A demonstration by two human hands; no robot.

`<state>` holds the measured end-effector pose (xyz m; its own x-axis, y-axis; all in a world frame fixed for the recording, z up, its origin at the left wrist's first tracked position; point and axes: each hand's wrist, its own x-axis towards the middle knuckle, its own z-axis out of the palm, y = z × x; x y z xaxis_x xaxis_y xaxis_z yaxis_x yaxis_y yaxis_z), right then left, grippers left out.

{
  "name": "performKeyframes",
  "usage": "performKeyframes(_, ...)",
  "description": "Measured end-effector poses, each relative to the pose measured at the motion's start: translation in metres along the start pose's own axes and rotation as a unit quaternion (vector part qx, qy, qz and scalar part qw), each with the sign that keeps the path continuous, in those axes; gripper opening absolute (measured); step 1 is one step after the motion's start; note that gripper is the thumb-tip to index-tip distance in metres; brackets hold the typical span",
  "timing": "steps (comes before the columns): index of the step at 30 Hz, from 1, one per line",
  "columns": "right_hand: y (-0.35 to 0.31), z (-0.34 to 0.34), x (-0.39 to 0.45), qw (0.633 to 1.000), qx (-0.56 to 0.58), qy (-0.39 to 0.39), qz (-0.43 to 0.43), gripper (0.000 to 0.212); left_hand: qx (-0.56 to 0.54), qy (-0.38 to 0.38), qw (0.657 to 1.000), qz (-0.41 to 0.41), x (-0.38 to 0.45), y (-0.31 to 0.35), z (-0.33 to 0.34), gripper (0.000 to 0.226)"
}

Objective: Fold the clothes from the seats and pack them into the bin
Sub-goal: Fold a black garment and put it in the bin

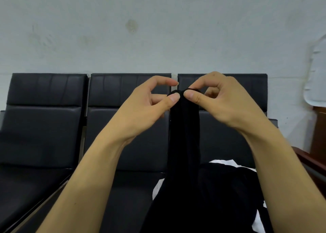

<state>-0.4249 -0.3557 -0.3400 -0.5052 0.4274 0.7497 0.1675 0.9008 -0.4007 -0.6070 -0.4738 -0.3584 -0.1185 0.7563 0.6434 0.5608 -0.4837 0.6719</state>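
Black garment lifted, top edge pinched by left hand and right hand; unfolded | white clothes wait on seats; bin unseen

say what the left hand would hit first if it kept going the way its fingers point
Its fingers point right, so the left hand would almost at once meet the right hand, pinching the same top edge of the black garment. Depth between them is unclear.

A pale, stained wall is filling the upper half of the view. At the far right edge, a white quilted cloth is hanging against it, above a brown wooden piece of furniture. A reddish-brown wooden rail is slanting along the lower right.
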Motion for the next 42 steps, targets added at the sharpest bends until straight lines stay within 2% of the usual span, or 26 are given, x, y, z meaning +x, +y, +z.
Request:
performKeyframes(6,-0.001,-0.001,-0.001,0.998,0.009,-0.066,-0.02,0.018,0.025,-0.021,0.999,-0.004,0.0,-0.006,0.003,0.032)
performKeyframes(8,0.002,-0.001,-0.001,0.998,0.009,-0.06,-0.013,0.021,0.021,-0.017,0.999,-0.018,-0.001,-0.007,0.004,0.032)
performKeyframes(11,0.003,0.0,0.0,0.999,0.031,-0.04,0.012,0.022,0.014,0.0,0.999,-0.035,-0.002,-0.012,0.003,0.033)
performKeyframes(15,0.003,-0.001,-0.003,0.993,0.06,-0.076,0.063,0.025,0.028,-0.028,0.997,-0.066,-0.007,-0.014,0.002,0.045)
performKeyframes(19,0.008,-0.003,-0.003,0.992,0.079,-0.04,0.085,0.019,0.05,-0.106,0.986,-0.118,-0.013,-0.02,0.0,0.051)
performKeyframes(24,0.006,-0.01,0.002,0.989,0.11,0.019,0.099,0.017,0.076,-0.134,0.982,-0.11,-0.018,-0.026,0.003,0.045)
performKeyframes(27,-0.003,-0.009,0.014,0.993,0.09,0.006,0.076,0.018,0.064,-0.132,0.982,-0.121,-0.018,-0.032,0.021,0.062)
performKeyframes(30,-0.016,-0.015,0.035,0.999,0.009,-0.008,0.051,0.024,0.049,-0.133,0.982,-0.128,-0.02,-0.041,0.04,0.074)
performKeyframes(33,-0.033,-0.037,0.054,0.994,-0.11,-0.006,0.008,0.024,0.061,-0.105,0.987,-0.107,-0.018,-0.047,0.045,0.064)
performKeyframes(35,-0.044,-0.053,0.063,0.99,-0.139,-0.005,-0.013,0.023,0.071,-0.085,0.99,-0.087,-0.016,-0.043,0.04,0.053)
performKeyframes(39,-0.053,-0.079,0.081,0.997,-0.081,0.017,-0.008,0.021,0.103,-0.118,0.987,-0.04,-0.015,-0.032,0.024,0.033)
performKeyframes(42,-0.056,-0.093,0.093,0.999,-0.025,0.001,0.029,0.027,0.074,-0.121,0.99,-0.028,-0.016,-0.025,0.017,0.031)
